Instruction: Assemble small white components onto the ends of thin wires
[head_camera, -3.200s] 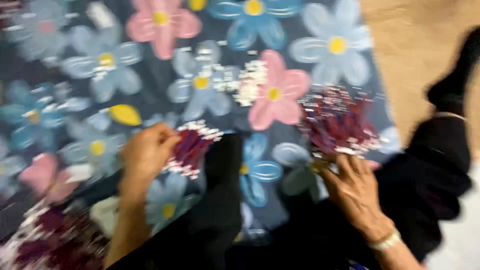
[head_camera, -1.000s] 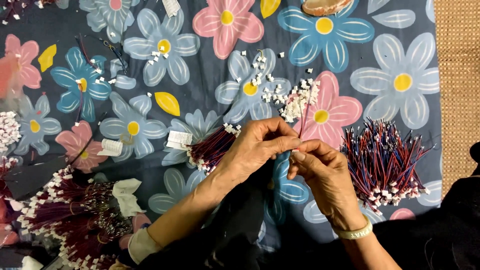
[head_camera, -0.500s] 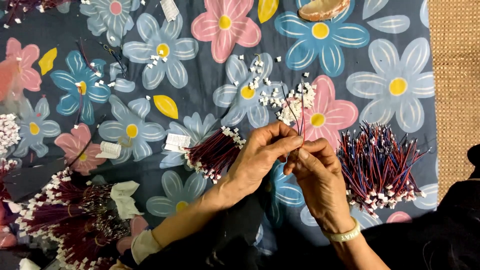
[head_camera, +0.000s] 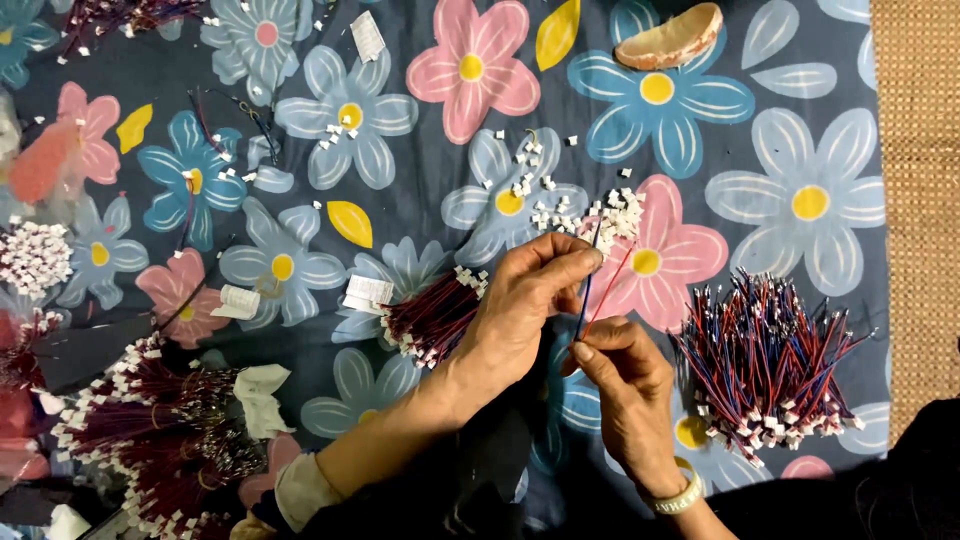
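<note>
Over flowered cloth (head_camera: 420, 180), left hand (head_camera: 520, 305) and right hand (head_camera: 625, 385) pinch wire pair (head_camera: 590, 290).

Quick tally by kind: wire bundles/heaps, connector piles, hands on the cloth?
Wire bundles or heaps: 3 – bundle under left hand, loose heap at right, big heap lower left
White connector piles: 2 – centre, left edge
Hands: 2 – left hand, right hand
Total: 7

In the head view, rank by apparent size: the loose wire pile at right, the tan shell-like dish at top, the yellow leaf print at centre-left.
1. Loose wire pile, clearly largest.
2. Tan dish.
3. Yellow leaf print, smallest, though fairly close to the dish.
</note>
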